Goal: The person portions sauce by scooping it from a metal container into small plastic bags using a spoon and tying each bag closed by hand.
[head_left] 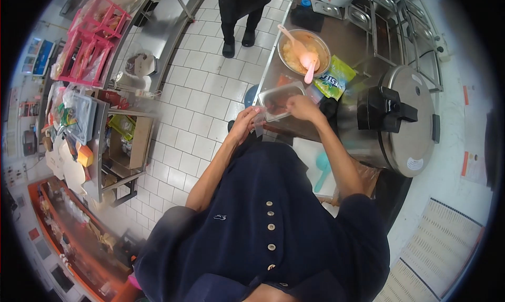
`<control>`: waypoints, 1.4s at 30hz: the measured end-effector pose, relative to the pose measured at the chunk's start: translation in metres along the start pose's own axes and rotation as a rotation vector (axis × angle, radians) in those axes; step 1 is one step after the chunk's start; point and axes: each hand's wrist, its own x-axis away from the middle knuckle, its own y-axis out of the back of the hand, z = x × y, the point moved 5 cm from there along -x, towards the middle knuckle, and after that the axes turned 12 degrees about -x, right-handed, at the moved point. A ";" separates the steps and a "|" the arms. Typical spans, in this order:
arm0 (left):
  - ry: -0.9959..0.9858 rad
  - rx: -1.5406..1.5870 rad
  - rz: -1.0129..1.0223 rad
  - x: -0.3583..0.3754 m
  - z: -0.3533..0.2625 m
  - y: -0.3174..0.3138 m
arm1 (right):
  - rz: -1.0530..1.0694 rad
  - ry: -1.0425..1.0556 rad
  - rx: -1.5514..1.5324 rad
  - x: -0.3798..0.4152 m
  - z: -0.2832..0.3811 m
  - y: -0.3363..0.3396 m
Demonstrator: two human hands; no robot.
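Observation:
In the head view, my left hand (245, 125) is closed on a small clear plastic bag (259, 124) at the near left corner of a rectangular metal pan (264, 98). Something reddish-brown (279, 103) lies in the pan. My right hand (303, 108) reaches over the pan's right side with its fingers curled; what they grip, if anything, is hidden. Beyond the pan, a round metal bowl (327, 49) holds pale yellowish food, a peach-coloured spoon (302, 50) and a pink-handled scoop (310, 70). A green-yellow Nestea packet (334, 77) lies beside the bowl.
A large lidded steel pot (363, 139) stands close on my right. Nearer me, a teal scoop (322, 170) lies on a white surface. Another person (241, 13) stands on the tiled floor ahead. Pink baskets (92, 52) and metal shelving (131, 115) line the left.

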 end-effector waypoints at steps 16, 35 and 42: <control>-0.080 -0.317 -0.195 0.015 -0.020 0.014 | 0.071 -0.482 -1.164 0.074 -0.092 -0.031; -0.305 -0.886 -0.211 0.003 -0.056 0.005 | 0.082 -0.316 -0.818 0.060 -0.078 -0.006; -0.442 -1.335 -0.150 -0.027 -0.069 -0.002 | 0.156 -0.169 -0.806 0.051 -0.071 0.018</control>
